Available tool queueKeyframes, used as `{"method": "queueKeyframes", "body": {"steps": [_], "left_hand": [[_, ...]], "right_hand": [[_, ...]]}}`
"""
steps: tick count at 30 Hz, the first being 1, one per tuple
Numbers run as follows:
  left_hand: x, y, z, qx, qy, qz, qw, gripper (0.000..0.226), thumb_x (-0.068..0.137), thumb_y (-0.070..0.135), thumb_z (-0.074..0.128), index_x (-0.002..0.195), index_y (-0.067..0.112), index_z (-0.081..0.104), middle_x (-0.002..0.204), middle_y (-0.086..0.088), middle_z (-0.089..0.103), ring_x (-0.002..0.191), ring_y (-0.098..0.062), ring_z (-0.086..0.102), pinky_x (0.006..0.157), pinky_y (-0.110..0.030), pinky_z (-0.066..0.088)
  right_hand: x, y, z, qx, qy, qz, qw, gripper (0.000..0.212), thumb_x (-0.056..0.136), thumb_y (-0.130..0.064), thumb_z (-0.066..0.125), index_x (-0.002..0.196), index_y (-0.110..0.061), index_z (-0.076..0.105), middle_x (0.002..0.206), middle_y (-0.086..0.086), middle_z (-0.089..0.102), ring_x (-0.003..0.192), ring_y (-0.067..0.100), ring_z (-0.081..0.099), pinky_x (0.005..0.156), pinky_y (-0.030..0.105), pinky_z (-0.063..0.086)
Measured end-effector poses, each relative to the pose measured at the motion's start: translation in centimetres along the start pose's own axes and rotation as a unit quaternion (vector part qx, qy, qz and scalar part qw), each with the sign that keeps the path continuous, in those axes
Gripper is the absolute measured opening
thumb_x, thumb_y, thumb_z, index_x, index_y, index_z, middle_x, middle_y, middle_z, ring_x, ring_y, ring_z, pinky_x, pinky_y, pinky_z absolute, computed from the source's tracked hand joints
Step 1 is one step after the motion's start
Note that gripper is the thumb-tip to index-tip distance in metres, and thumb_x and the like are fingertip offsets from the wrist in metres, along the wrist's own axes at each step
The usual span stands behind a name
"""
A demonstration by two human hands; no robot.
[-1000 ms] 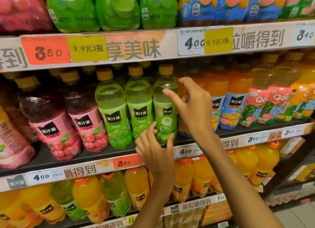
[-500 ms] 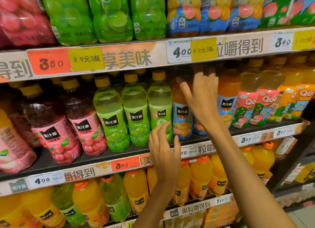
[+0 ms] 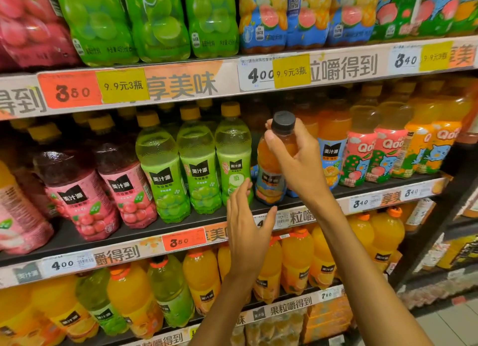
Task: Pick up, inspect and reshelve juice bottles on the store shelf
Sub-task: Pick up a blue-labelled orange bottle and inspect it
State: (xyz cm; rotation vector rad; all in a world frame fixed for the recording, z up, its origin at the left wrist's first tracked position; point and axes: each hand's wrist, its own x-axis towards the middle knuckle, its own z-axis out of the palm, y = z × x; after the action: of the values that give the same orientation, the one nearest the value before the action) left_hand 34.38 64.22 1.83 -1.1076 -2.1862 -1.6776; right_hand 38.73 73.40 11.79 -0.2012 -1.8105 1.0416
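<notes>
My right hand (image 3: 297,162) grips the neck and shoulder of an orange juice bottle (image 3: 271,180) with a black cap and a blue label, tilted toward me at the front of the middle shelf (image 3: 155,225). Its base still looks close to the shelf board. My left hand (image 3: 247,232) hovers just below and in front of the bottle, fingers straight and spread, holding nothing. Three green grape juice bottles (image 3: 198,170) with yellow caps stand immediately left of the held bottle.
Red grape bottles (image 3: 75,190) fill the left of the middle shelf; pink and orange cartoon-label bottles (image 3: 382,151) stand to the right. Larger orange and green bottles (image 3: 204,276) line the shelf below. Price strips run along each shelf edge. A dark upright frames the right end.
My right hand reached into the row, closed round the orange bottle's neck and tipped it forward. My left hand stayed open in front of the shelf edge, shifting slightly right.
</notes>
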Motion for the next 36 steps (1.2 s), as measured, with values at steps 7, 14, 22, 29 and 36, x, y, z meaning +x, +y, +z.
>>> {"method": "queueKeyframes", "body": {"steps": [7,14,22,29,36], "left_hand": [[0.2,0.9,-2.2,-0.189,-0.159,-0.058,0.967,0.075,0.069,0.034,0.079,0.131,0.039,0.038,0.124,0.013,0.058,0.109,0.003,0.058,0.091,-0.019,0.049],[-1.9,2.9,-5.2,-0.327,-0.199,-0.058,0.922,0.042,0.066,0.03,0.072,0.105,0.021,0.06,0.087,0.009,0.074,0.078,-0.006,0.069,0.065,-0.017,0.053],[-3.7,2.4,-6.8,-0.389,-0.279,-0.154,0.864,0.037,0.066,0.06,0.074,0.085,0.028,0.073,0.098,-0.003,0.073,0.099,-0.022,0.068,0.077,-0.029,0.055],[-3.9,3.8,-6.7,-0.328,-0.186,-0.195,0.905,0.035,0.079,0.057,0.057,0.106,0.035,0.065,0.098,0.013,0.073,0.09,-0.007,0.07,0.069,-0.019,0.055],[-4.4,4.7,-7.5,-0.467,-0.228,-0.279,0.807,0.057,0.08,0.059,0.043,0.101,0.014,0.072,0.08,-0.016,0.07,0.064,-0.025,0.067,0.059,-0.032,0.056]], "right_hand": [[-1.1,-2.5,-2.0,0.184,0.007,0.071,0.98,0.008,0.089,-0.018,0.059,0.094,-0.019,0.066,0.09,-0.004,0.073,0.09,0.011,0.067,0.081,0.025,0.055],[-1.0,-3.5,-2.2,0.324,-0.06,0.148,0.933,0.026,0.085,-0.032,0.057,0.098,-0.012,0.066,0.092,0.005,0.074,0.089,0.02,0.07,0.077,0.031,0.057],[-1.8,-3.0,0.0,0.479,-0.144,0.26,0.826,0.032,0.082,-0.036,0.05,0.092,-0.008,0.065,0.084,0.009,0.071,0.073,0.022,0.069,0.066,0.033,0.058],[-2.0,-4.0,0.3,0.301,-0.051,0.242,0.921,0.017,0.09,-0.025,0.061,0.094,-0.008,0.062,0.086,0.012,0.064,0.07,0.014,0.062,0.063,0.023,0.053],[-2.0,-3.3,-0.2,0.411,-0.057,0.296,0.86,0.027,0.092,-0.033,0.057,0.073,-0.021,0.072,0.077,0.001,0.07,0.075,0.014,0.068,0.076,0.031,0.054]]}}
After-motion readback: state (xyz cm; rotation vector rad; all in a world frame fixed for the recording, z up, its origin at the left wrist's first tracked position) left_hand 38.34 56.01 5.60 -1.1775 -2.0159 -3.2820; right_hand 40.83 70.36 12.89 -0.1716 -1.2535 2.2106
